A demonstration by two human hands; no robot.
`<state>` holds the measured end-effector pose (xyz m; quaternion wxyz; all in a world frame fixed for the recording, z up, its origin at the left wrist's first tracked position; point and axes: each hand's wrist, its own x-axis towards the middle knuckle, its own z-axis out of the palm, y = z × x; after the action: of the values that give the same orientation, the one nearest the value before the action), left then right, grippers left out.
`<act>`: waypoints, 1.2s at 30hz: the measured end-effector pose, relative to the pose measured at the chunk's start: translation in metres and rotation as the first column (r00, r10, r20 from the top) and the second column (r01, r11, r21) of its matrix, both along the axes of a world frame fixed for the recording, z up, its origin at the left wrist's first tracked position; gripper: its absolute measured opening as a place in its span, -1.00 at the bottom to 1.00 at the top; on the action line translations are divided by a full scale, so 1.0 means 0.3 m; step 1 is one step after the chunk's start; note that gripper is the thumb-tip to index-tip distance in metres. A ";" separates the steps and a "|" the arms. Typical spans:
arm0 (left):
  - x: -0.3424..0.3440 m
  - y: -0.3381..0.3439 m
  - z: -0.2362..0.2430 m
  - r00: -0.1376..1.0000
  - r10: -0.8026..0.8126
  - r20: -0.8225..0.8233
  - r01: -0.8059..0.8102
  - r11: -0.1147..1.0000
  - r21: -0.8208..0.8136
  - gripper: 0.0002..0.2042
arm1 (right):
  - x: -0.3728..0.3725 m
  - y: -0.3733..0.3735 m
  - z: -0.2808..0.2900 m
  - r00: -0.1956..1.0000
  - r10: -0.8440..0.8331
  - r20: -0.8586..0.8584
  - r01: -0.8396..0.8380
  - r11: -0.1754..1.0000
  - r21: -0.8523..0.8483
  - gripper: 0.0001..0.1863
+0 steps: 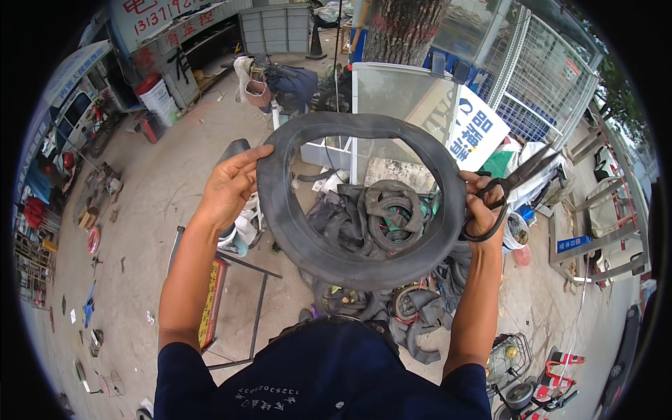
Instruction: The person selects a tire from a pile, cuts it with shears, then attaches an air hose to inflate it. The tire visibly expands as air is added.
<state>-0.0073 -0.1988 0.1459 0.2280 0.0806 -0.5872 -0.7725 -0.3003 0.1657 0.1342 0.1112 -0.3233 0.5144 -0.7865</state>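
Note:
A black rubber inner tube [308,248] is held up in front of me as a wide ring, its top edge slightly dented. My left hand [236,180] pinches its left side between the fingers. At the ring's right side, my right hand [481,206] grips the rubber and also holds a pair of dark scissors [528,170]. The scissor blades point up and to the right, away from the tube, and look slightly parted. Through the ring and below it shows a pile of old tubes [393,210] on the ground, partly hidden by the held one.
Behind the pile stands a glass-fronted cabinet [399,91] by a tree trunk [402,35]. A dark metal frame [260,308] stands by my left forearm. A white bucket [516,231] sits to the right, near a wooden rack [595,210]. A bicycle basket [509,357] is at lower right.

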 end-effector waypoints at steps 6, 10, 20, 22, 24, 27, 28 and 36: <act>-0.018 -0.018 -0.036 0.990 0.134 -0.040 -0.139 0.930 -0.340 -0.64 | -0.021 -0.009 -0.013 1.000 0.024 -0.008 -0.023 0.997 0.079 -0.69; -0.037 -0.044 -0.061 0.959 0.281 0.018 -0.252 0.884 -0.395 -0.71 | -0.031 -0.035 -0.022 0.997 -0.031 -0.068 0.035 0.998 0.060 -0.69; -0.106 -0.070 -0.058 0.934 0.294 0.201 -0.178 0.874 -0.453 -0.58 | -0.037 -0.123 -0.195 0.981 0.011 0.192 -0.040 0.988 0.152 -0.70; -0.095 -0.090 -0.057 0.942 0.264 0.209 -0.178 0.918 -0.354 -0.59 | -0.016 -0.128 -0.259 0.965 0.029 0.261 -0.064 0.990 0.127 -0.72; -0.082 -0.112 -0.051 0.942 0.249 0.227 -0.190 0.949 -0.253 -0.63 | 0.012 -0.136 -0.329 0.948 0.060 0.313 -0.095 0.991 0.097 -0.73; -0.053 -0.138 -0.033 0.948 0.289 0.136 -0.273 0.954 -0.120 -0.64 | 0.066 -0.170 -0.442 0.881 0.096 0.463 -0.146 0.987 0.073 -0.78; -0.042 -0.143 -0.026 0.947 0.300 0.113 -0.292 0.953 -0.083 -0.65 | 0.084 -0.177 -0.477 0.867 0.120 0.483 -0.179 0.981 0.078 -0.80; -0.026 -0.117 0.070 0.902 0.428 -0.049 -0.407 0.884 0.232 -0.68 | 0.219 -0.283 -0.621 0.723 0.096 0.685 -0.300 0.936 0.185 -0.89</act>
<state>-0.0151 -0.2339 0.1669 0.4076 0.1912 -0.4563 -0.7675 -0.2345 0.0809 -0.0522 0.4165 -0.0558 0.5095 -0.7509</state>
